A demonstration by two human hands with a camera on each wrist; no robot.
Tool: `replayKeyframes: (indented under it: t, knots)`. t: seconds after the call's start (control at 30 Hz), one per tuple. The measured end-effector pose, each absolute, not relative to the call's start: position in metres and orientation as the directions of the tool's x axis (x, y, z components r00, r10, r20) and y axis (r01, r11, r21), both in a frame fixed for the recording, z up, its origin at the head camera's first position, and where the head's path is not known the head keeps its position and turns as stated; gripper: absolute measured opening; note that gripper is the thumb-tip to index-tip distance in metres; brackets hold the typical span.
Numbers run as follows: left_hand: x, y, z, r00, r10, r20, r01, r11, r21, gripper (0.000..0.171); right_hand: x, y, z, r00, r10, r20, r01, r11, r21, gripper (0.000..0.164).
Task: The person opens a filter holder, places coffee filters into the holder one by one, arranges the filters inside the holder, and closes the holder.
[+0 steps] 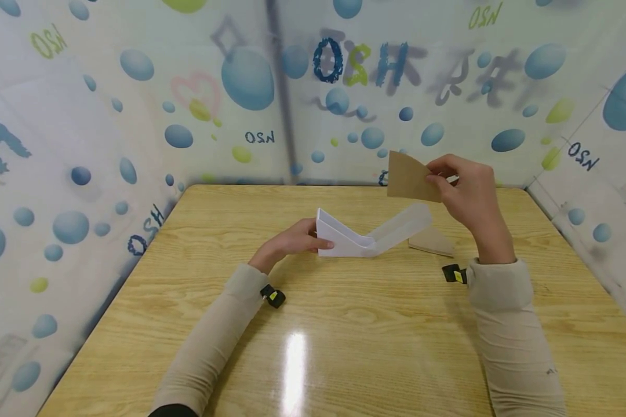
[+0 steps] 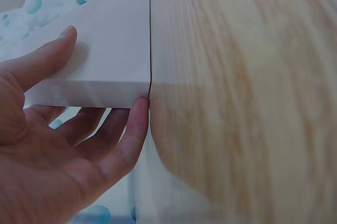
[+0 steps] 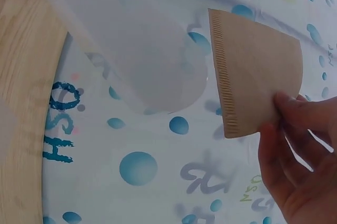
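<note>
My left hand [image 1: 291, 238] grips the closed end of a white box [image 1: 339, 242] standing on the table, thumb on its near side and fingers behind. A translucent flap-like lid [image 1: 404, 226] slants up from the box's right end, tilted open. Above and to the right, my right hand [image 1: 472, 188] pinches a brown paper coffee filter [image 1: 409, 178] by one corner, thumb against fingers. In the right wrist view the filter's crimped edge [image 3: 224, 76] faces away from the hand. More brown filter paper [image 1: 432, 242] lies on the table, partly behind the lid.
The wooden table [image 1: 370, 336] carries all of this. Patterned cloth walls [image 1: 240, 150] enclose its back and sides. Small black devices [image 1: 273, 296] are strapped at both wrists.
</note>
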State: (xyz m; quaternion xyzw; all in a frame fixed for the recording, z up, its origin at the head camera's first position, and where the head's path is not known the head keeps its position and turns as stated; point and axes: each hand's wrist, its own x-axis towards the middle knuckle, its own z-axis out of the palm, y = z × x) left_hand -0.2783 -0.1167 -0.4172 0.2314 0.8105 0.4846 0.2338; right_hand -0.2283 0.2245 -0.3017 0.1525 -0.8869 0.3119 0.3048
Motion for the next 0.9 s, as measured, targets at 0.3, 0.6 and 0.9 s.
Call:
replayKeyframes:
  t: [0.3,0.6,0.9]
  knots:
    - [-0.277,-0.117,-0.416,-0.786,0.598,-0.159,0.144,0.427,0.893,0.044,-0.226,0.222,-0.300,-0.752,-0.111,0.650,-0.504,0.732,-0.458,0.009]
    - [-0.276,-0.116,-0.414,-0.791,0.587,-0.171,0.130,0.434,0.891,0.043,-0.227,0.217,-0.301,-0.746,-0.146,0.650,-0.515,0.744,-0.425,0.009]
    - [-0.277,-0.117,-0.416,-0.793,0.585,-0.172,0.124,0.430,0.894,0.042,-0.229,0.211,-0.305,-0.740,-0.195,0.643,-0.548,0.730,-0.409,0.009]
